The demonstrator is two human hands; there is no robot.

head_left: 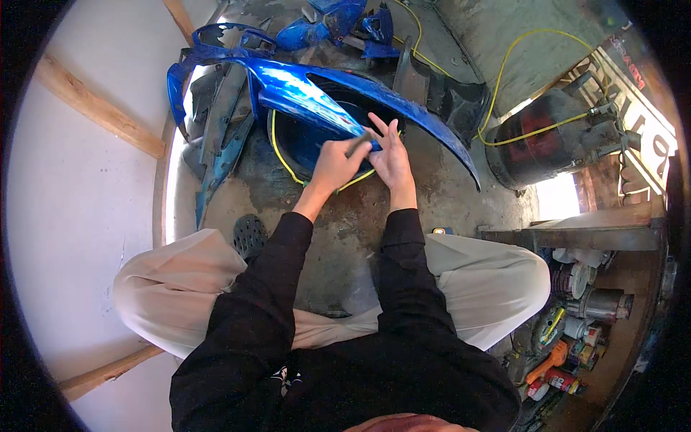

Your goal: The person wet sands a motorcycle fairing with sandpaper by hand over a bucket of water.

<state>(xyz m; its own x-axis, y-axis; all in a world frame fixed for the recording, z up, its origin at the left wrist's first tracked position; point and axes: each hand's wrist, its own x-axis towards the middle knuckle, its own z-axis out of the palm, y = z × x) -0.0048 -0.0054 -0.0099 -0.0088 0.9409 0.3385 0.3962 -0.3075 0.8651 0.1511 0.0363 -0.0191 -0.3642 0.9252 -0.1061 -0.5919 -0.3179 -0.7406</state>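
A glossy blue plastic fairing panel (295, 88), with a long curved arm, spans the area in front of me. My left hand (333, 171) is closed on a small dark grey piece (358, 145), possibly folded sandpaper, at the panel's pointed tip. Right beside it, my right hand (392, 160) has its fingers spread, and the tip touches it near the palm. Beneath the panel stands a dark round basin (288, 147) with a yellow hose (280, 153) along its rim. Part of the basin is hidden by the panel and my hands.
More blue body parts (317, 29) lie at the back, with black plastic pieces (425, 83) nearby. A dark red-black tank (536, 137) with a yellow hose stands right. Cans (604, 304) and tools fill a wooden shelf (576, 237). A white wall (93, 194) borders the left.
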